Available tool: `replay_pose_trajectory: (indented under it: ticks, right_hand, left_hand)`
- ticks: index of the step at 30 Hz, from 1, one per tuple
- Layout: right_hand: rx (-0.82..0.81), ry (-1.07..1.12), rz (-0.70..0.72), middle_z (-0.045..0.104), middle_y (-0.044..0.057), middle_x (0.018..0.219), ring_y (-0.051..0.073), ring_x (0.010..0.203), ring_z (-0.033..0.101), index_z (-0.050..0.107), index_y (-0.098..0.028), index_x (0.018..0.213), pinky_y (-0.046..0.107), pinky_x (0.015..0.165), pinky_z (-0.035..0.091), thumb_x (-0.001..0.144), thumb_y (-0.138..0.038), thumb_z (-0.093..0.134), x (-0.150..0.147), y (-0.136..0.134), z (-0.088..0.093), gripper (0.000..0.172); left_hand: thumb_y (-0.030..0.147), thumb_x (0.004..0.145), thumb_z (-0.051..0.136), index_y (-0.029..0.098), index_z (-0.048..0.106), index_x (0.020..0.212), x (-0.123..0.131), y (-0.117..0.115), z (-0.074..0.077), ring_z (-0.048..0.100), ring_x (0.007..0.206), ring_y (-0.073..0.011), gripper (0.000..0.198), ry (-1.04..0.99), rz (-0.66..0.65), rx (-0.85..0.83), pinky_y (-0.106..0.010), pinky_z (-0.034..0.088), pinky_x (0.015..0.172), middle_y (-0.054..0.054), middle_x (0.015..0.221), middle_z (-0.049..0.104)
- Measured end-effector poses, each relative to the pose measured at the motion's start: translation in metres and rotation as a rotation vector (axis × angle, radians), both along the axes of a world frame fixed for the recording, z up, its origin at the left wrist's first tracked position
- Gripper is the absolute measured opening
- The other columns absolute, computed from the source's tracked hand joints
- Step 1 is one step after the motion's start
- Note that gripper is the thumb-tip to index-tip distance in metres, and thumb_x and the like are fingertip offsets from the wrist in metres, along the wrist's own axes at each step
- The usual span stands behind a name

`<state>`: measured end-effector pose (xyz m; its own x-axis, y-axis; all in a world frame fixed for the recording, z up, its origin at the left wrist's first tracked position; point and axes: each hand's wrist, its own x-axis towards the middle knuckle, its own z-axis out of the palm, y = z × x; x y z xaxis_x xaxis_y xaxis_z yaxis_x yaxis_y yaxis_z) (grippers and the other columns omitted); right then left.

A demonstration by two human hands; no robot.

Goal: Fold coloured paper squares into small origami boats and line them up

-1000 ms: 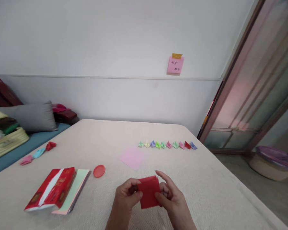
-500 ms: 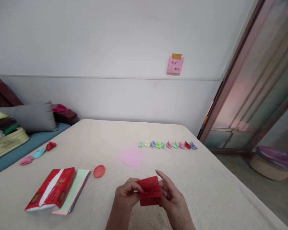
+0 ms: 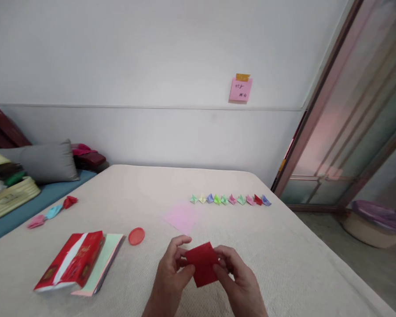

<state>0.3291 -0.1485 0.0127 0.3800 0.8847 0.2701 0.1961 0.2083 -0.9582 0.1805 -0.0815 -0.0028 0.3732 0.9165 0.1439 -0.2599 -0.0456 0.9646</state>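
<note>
A piece of folded red paper (image 3: 203, 266) is held up in front of me, just above the pale table cover, with a crease running across it. My left hand (image 3: 171, 268) pinches its left edge, thumb on the near face and fingers behind. My right hand (image 3: 236, 273) grips the right edge the same way, thumb pressed on the front. Beyond the hands lies a pink square sheet (image 3: 181, 218). A row of several small folded paper boats (image 3: 232, 199) in mixed colours stands farther back.
To the left lie a red tissue pack (image 3: 74, 259), a stack of coloured paper (image 3: 102, 259) partly under it, and a round red lid (image 3: 136, 236). Folded pink, blue and red paper pieces (image 3: 53, 211) sit along the left edge. A pink note (image 3: 240, 89) is taped to the wall.
The red paper has turned so a flatter, squarer face shows. My right fingers have curled in from being stretched out, and both thumbs now press on its front.
</note>
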Motion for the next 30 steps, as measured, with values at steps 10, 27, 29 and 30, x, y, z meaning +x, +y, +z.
replay_pose_trajectory:
  ticks: [10,27,29,30]
  right_hand:
    - [0.063,-0.179,0.084,0.062,-0.004,0.073,0.014,0.064,0.053,0.062,-0.027,0.082,0.021,0.059,0.041,0.079,-0.011,0.051,0.005,0.001,-0.013,0.020]
    - [0.194,-0.181,0.155,0.064,0.000,0.081,0.016,0.071,0.060,0.064,-0.025,0.073,0.023,0.062,0.044,0.085,-0.013,0.058,0.007,0.004,-0.014,0.018]
    - [0.205,-0.180,0.153,0.064,0.000,0.082,0.015,0.071,0.060,0.065,-0.026,0.074,0.023,0.062,0.044,0.085,-0.012,0.058,0.007,0.004,-0.014,0.018]
    - [0.210,-0.177,0.150,0.064,0.000,0.083,0.015,0.071,0.060,0.065,-0.026,0.073,0.023,0.061,0.044,0.084,-0.012,0.059,0.007,0.004,-0.015,0.018]
  left_hand:
    - [0.010,0.072,0.058,0.024,0.064,0.095,-0.004,-0.003,0.008,0.057,0.101,-0.0240,0.027,0.167,-0.043,0.216,-0.032,0.045,0.079,-0.007,0.125,0.052]
    - [0.000,0.064,0.055,0.022,0.062,0.072,-0.001,-0.004,0.009,0.049,0.116,-0.0277,0.024,0.151,0.037,0.251,-0.031,0.044,0.083,-0.007,0.105,0.063]
    - [0.002,0.063,0.056,0.022,0.061,0.078,0.001,-0.005,0.008,0.056,0.104,-0.0253,0.026,0.117,0.072,0.192,-0.030,0.046,0.077,-0.008,0.120,0.057]
    - [0.002,0.063,0.057,0.022,0.061,0.083,0.002,-0.005,0.007,0.059,0.096,-0.0229,0.028,0.103,0.073,0.164,-0.029,0.047,0.075,-0.008,0.123,0.056]
